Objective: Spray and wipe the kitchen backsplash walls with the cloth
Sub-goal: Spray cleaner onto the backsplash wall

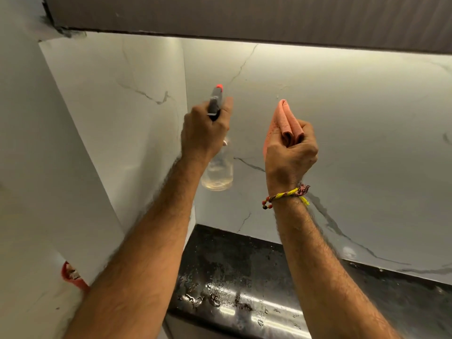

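Bottle [217,167] up in your left hand [204,133], nozzle at the wall [342,113]; your right hand [291,152] grips the folded cloth [283,121] above the wet worktop [232,277].

I see a dark overhead cabinet [244,18] well above the fingers. A black, wet countertop [244,277] lies below them. A red object [73,277] shows low, far left of the fingers, partly hidden.

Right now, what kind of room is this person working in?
Most likely a home kitchen: a black countertop meets a marble-look backsplash under a lit wall cabinet. The left hand holds a spray bottle.
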